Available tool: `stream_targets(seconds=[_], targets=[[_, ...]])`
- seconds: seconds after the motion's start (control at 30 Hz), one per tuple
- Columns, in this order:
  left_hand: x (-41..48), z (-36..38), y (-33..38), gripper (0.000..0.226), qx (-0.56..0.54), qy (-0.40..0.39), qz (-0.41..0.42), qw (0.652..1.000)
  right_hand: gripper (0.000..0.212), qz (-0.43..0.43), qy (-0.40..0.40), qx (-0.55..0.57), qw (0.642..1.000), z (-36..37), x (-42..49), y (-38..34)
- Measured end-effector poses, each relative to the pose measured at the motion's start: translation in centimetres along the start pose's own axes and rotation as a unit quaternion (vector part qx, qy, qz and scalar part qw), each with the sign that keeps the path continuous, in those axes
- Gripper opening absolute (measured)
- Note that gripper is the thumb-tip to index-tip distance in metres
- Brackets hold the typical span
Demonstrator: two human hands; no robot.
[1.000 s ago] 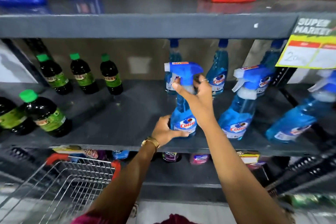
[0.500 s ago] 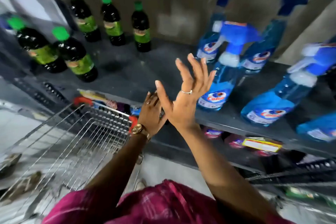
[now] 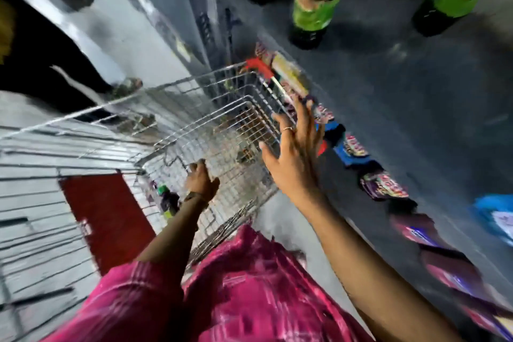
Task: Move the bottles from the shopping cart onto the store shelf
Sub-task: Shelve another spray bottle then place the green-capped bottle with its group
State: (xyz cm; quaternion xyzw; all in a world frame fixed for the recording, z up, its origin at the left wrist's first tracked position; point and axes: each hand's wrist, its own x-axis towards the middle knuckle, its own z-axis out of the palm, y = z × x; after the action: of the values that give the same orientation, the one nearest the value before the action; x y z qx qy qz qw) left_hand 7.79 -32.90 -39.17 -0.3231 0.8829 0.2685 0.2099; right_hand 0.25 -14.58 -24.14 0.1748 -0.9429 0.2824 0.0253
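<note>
The left hand (image 3: 202, 181) reaches down into the wire cart (image 3: 194, 108), fingers curled together; whether it grips anything cannot be told. At its 8 o'clock a dark bottle (image 3: 168, 200) with a green cap lies in the cart, just beside the wrist. The right hand (image 3: 295, 153) hangs over the cart's right rim, fingers spread apart and empty. At 12 to 2 o'clock dark bottles with green labels (image 3: 313, 8) stand on the grey shelf (image 3: 416, 97). The view is blurred.
</note>
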Motion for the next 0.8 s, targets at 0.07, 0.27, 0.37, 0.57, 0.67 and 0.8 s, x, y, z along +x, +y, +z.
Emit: stream_targets(seconds=[0.07,0.27,0.37,0.57,0.67,0.8], targets=[[0.6,1.6,-3.9,0.074,-0.011,-0.065,-0.101,0.993,0.049,-0.014,-0.042,0.002,0.999,1.9,-0.1,-0.4],[2.0,5.6,-10.1,0.074,-0.102,-0.064,-0.278,0.953,0.047,-0.027,-0.148,0.019,0.988,6.6,0.9,0.1],[2.9,6.1,-9.9,0.082,-0.198,-0.025,-0.418,0.886,0.045,-0.025,-0.179,0.02,0.983,7.7,1.9,0.3],[2.2,6.6,-7.1,0.058,-0.237,0.09,-0.442,0.86,0.042,0.041,-0.233,0.051,0.97,9.0,2.9,0.3],[2.4,7.5,-6.1,0.086,-0.223,0.081,-0.465,0.853,0.04,0.045,-0.245,0.076,0.966,9.1,2.9,-0.3],[4.9,9.2,-6.8,0.084,-0.337,-0.021,-0.443,0.83,0.037,0.023,-0.241,0.082,0.967,8.6,2.8,0.0]])
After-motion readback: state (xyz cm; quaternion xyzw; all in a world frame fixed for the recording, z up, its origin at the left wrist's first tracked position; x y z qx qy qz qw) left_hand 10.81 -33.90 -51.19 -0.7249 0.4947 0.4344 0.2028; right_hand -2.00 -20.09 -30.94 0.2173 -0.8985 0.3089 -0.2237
